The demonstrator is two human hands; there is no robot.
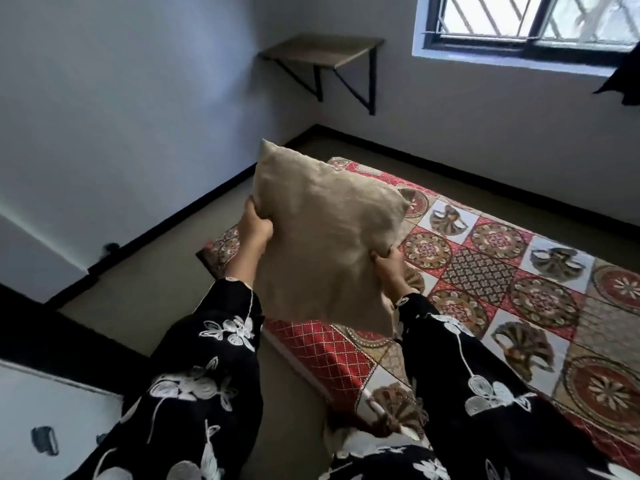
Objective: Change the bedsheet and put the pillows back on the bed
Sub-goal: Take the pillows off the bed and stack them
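Pillow (325,244): tan, plain cover, roughly square. Held up in front of the person, tilted, one corner pointing up toward the room corner. In view it overlaps the near-left part of the bed (221,249).
Left grip (254,225): on pillow's left edge, upper half. Fingers curled round the edge, thumb on the near face, pinching the fabric.
Right grip (389,268): on pillow's right edge, lower than left grip. Fingers curled into the cover, pinching it; fabric bunched at contact pt.
Sleeves: black w/ white embroidered flowers; left sleeve (194,375), right sleeve (485,393). Both arms stretched fwd.
Bedsheet (519,282): patchwork print, red/tan/white squares w/ round medallions and fan shapes. Spread flat over the top of the bed, hanging down its near side.
Bed position: low, on the floor (166,278), running from bottom right toward the far wall; gap of floor btwn bed and left wall (121,98).
Shelf (322,51): wooden board on black brackets, fixed in the wall corner above the far end of the bed.
Window (526,19): top right, dark frame, diagonal grille bars.
Dark cloth (623,81): at right edge below window; type can't be told.
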